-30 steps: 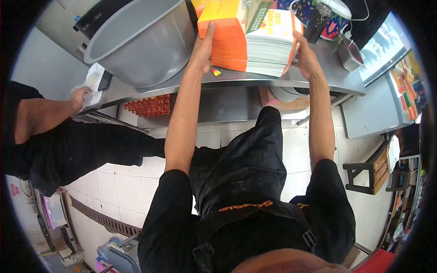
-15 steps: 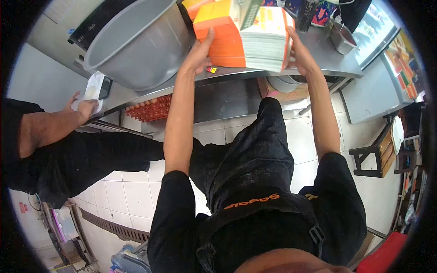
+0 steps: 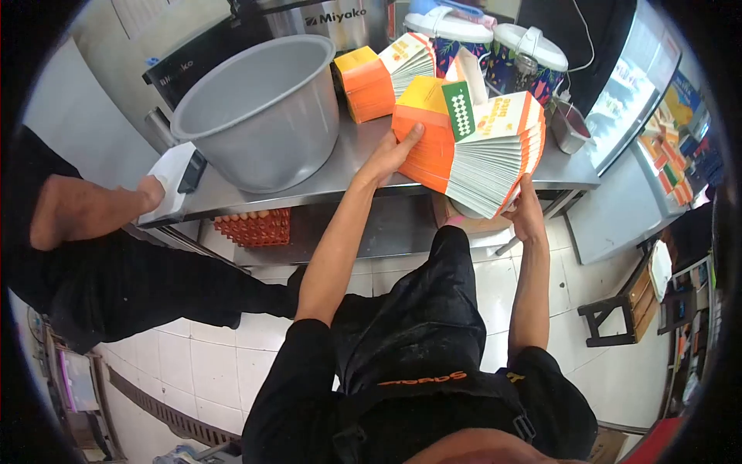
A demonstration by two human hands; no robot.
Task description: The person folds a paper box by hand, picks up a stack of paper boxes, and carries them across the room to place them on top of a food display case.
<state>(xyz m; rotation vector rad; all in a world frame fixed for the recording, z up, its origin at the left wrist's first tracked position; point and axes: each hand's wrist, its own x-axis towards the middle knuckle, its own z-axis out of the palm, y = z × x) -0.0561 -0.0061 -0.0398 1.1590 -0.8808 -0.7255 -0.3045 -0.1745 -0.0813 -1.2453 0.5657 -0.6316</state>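
A thick stack of flat orange, yellow and white cartons (image 3: 429, 147) is fanned out over the front edge of the steel table. My left hand (image 3: 394, 157) grips its left side, thumb on the orange face. At the lower right corner of the stack, my right hand (image 3: 527, 210) holds the edge, fingers partly hidden beneath. A second, smaller stack of the same cartons (image 3: 366, 85) rests on the table just behind and to the left.
A large grey pot (image 3: 259, 116) stands left on the steel table (image 3: 309, 172). Patterned lidded buckets (image 3: 451, 39) and a metal container (image 3: 570, 127) are behind. A co-worker's hand (image 3: 151, 193) touches a white scale (image 3: 171, 174). Red egg trays (image 3: 253, 228) sit below; a stool (image 3: 627, 304) is right.
The stack has tilted and fanned out, and both my hands have moved with it. The second carton stack now shows fully. The camera view has shifted, with more of the table's back visible.
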